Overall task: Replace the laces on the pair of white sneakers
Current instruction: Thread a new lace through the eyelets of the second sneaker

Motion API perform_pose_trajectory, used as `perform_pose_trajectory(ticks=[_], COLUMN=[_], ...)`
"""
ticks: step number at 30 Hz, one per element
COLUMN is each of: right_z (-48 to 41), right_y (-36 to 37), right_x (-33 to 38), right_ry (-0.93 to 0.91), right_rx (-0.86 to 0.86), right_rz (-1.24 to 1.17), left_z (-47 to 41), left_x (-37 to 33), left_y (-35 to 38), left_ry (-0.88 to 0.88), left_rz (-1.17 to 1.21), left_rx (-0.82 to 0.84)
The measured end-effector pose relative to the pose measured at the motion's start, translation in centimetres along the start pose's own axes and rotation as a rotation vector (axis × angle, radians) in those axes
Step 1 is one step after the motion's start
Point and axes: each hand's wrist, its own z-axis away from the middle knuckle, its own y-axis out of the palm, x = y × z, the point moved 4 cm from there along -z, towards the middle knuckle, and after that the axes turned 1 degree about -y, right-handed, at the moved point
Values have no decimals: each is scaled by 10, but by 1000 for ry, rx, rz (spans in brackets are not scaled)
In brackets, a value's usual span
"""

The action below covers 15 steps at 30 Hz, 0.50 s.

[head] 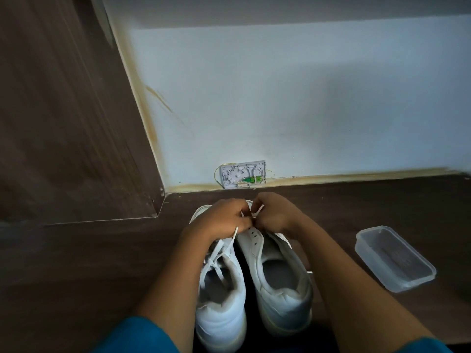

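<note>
We look down on a pair of white sneakers standing side by side on a dark wood-grain surface [382,205], heels toward us and toes toward the wall [305,98]. The left sneaker [219,301] carries crossed laces [216,253] that lie loosely over its tongue, one end reaching up to the left hand. The right sneaker [283,289] shows a row of bare eyelets along its near flap. Both hands meet over the front of the right sneaker: the left hand [221,217] and the right hand [272,212] have their fingers curled together, pinching a thin white lace [256,212] that runs between them just above the lowest eyelets. We cannot tell which eyelet the lace passes through, since the knuckles cover it. To the right, well apart from the shoes, sits a clear plastic container [407,285], lying at an angle. At the foot of the wall beyond the hands is a small white wall box [243,174] with a green fitting inside. A brown wood panel [63,110] fills the left side, and blue cloth [135,337] shows at the bottom edge.
</note>
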Motion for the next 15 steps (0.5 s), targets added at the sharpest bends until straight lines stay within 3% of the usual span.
perform_pose_trajectory(ticks=[3,8,12,15], right_z=[6,9,9,10], right_y=[-9,-29,-28,-30], right_x=[3,3,-1,1], right_ry=[58,97,130,105], right_rx=[65,17,5,20], right_rz=[-208,-670,-751,-761], left_z=[0,-1,-1,-2], left_x=[-2,-5,-13,-14], left_y=[-1,-8,-6,-6], left_ry=[2,96,125,100], left_rz=[-25,-137,43,205], left_rx=[0,-96,14,-67])
